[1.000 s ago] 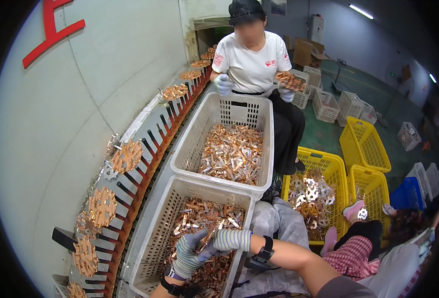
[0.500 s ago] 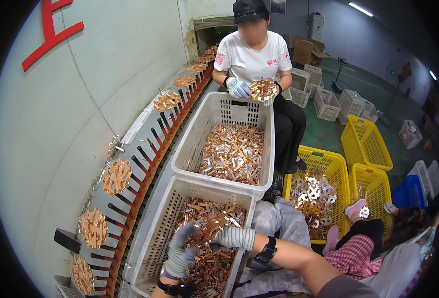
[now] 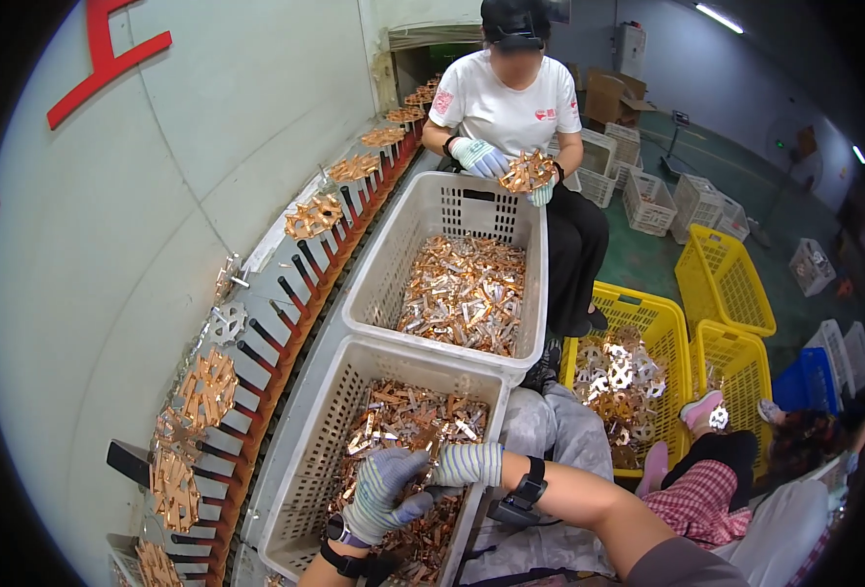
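Note:
Both my hands wear striped knit gloves and are over the near grey crate, which is filled with small copper-coloured metal strips. My left hand is closed, its fingers curled against a copper-coloured metal part between the two hands. From the right, my right hand is closed on the same part, its fingertips mostly hidden. The part's full outline does not show. Dark bands circle both wrists.
A conveyor with upright pegs and round clusters of copper strips runs along my left. Beyond my crate stands another grey crate of strips. A co-worker holds a cluster there. Yellow baskets stand at the right.
My left hand has moved up and right and closed at the part beside my right hand; its fingers were apart before. The clusters on the conveyor have moved nearer to me.

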The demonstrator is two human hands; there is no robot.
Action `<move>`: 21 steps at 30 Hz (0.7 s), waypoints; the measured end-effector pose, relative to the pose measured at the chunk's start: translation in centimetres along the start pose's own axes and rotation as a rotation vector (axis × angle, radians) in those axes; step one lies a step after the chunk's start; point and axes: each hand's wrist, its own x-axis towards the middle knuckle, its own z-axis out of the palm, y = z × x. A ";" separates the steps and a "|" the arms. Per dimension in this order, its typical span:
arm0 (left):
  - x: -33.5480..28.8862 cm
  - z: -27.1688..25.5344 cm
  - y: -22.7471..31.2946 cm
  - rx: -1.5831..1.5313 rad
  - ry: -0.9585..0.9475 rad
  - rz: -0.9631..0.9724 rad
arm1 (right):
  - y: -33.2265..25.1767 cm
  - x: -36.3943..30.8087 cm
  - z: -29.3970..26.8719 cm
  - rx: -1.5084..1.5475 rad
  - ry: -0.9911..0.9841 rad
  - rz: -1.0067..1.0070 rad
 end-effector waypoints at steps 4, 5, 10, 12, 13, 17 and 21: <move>-1.0 0.6 0.3 -0.013 0.037 -0.214 | -1.0 2.2 0.9 0.260 -0.046 0.433; -1.4 0.7 0.2 0.033 0.044 -0.304 | -2.4 2.8 -0.6 0.245 -0.133 0.603; -3.6 2.0 -0.7 -0.105 0.119 -0.413 | -3.0 3.3 -1.7 0.364 -0.110 0.681; -1.1 0.8 1.0 -0.880 0.513 -0.975 | 1.1 1.7 1.2 0.147 0.075 0.508; -1.1 -0.3 1.2 -0.984 0.678 -0.893 | 2.0 1.2 3.2 0.056 0.166 0.418; -5.0 -3.1 -3.6 -0.626 0.604 -0.790 | 0.4 1.8 3.1 0.027 0.174 0.330; -2.4 0.3 -2.5 -0.466 0.340 -0.499 | 0.5 1.1 0.6 0.531 0.078 0.594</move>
